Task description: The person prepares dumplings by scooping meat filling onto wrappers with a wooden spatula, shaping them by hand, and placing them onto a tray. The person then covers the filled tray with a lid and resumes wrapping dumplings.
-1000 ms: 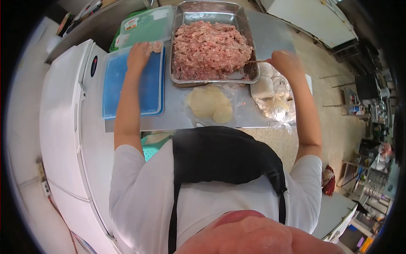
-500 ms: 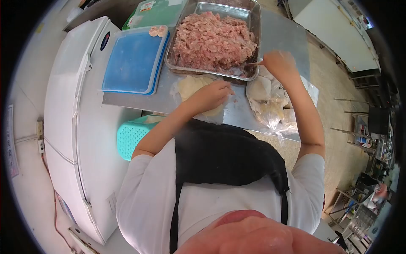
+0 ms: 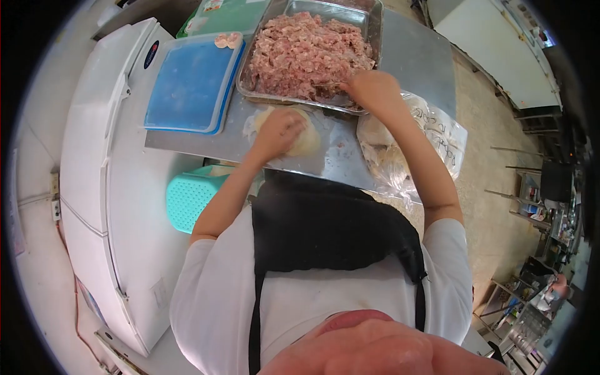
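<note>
My left hand is over the pale, round dough wrappers on the steel table, its fingers bent and pinching at the top one. Thin clear plastic lies under the wrappers. At the near right corner of a metal tray, my right hand is closed around a thin utensil, mostly hidden by the fingers. Its end reaches into the ground meat heaped in the tray. Just below my right forearm sits a clear plastic bag of pale, round pieces, with handwriting on it.
A blue lidded container stands left of the tray, with small pinkish pieces on its corner. Behind it is a green-lidded container. A turquoise perforated basket is below the table's front edge, beside a white freezer.
My left hand has moved left, from the wrappers' right side onto them. My right hand has moved left and closer to the meat, carrying the utensil. The view has shifted slightly.
</note>
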{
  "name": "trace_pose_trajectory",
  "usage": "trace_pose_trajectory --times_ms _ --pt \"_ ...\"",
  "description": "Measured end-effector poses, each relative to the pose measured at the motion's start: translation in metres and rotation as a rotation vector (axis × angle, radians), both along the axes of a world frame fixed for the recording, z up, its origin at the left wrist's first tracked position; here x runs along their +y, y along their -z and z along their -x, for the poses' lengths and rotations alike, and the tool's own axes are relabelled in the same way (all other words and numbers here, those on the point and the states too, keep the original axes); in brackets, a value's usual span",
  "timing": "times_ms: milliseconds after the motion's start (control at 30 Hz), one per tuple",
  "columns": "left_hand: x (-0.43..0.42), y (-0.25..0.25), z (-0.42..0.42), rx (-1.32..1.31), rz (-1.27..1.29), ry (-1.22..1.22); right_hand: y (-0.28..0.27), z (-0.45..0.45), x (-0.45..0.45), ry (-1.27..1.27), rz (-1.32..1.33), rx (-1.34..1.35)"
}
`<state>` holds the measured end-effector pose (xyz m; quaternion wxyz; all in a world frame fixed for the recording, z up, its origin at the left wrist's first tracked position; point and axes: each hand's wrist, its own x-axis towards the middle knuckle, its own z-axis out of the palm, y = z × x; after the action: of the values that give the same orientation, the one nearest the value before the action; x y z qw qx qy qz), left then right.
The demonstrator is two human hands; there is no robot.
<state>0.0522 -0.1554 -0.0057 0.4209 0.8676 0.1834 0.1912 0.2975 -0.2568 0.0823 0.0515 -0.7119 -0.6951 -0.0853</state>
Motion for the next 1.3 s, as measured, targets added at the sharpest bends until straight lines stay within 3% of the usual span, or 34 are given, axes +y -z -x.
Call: trace_pose_trajectory --times_ms 33,133,167,300,367,467,500,600,633,800,900,967,1100,1200,1300 --pt "0.005 -0.004 0.005 -0.005 0.209 -0.120 0.017 0.004 0.007 -0.045 -0.031 -0.012" --pt "0.028 -0.012 0.013 -0.542 1.318 -0.167 0.036 0.030 0.008 -0.146 -0.060 0.031" --pt "0.034 -0.022 0.019 -0.574 1.546 -0.167 0.034 0.037 0.006 -0.173 -0.057 0.059" --pt "0.044 -0.028 0.034 -0.397 1.312 -0.137 -0.038 0.023 0.010 0.053 0.295 -0.066" --pt "0.047 -0.043 0.042 -0.237 1.298 -0.115 -0.015 0.020 0.026 0.018 0.261 -0.146" --pt "0.064 -0.025 0.047 0.027 -0.347 -0.022 0.030 0.043 0.036 0.000 0.229 -0.039" --pt "0.067 -0.032 0.046 -0.125 -0.432 -0.037 0.034 0.053 0.039 -0.004 0.220 0.031" --pt "0.076 -0.055 0.056 0.111 0.013 -0.092 0.024 0.052 0.030 0.113 0.173 0.331" --pt "0.084 -0.052 0.058 0.056 0.147 -0.108 0.016 0.046 0.031 0.190 0.293 0.452" --pt "0.126 -0.066 0.062 -0.222 0.936 -0.304 0.003 0.048 0.052 0.158 0.127 0.098" --pt "0.139 -0.084 0.064 -0.397 1.092 -0.206 0.017 0.067 0.071 0.105 0.143 -0.014" --pt "0.146 -0.087 0.064 -0.321 0.746 -0.111 0.030 0.086 0.077 0.005 0.062 -0.057" --pt "0.166 -0.083 0.059 -0.269 0.109 -0.071 0.042 0.098 0.082 0.095 0.129 0.188" --pt "0.176 -0.076 0.052 -0.250 0.255 -0.227 0.037 0.080 0.074 0.215 0.149 0.548" --pt "0.182 -0.061 0.026 -0.554 1.021 -0.415 0.024 0.073 0.057 0.291 0.090 0.881"
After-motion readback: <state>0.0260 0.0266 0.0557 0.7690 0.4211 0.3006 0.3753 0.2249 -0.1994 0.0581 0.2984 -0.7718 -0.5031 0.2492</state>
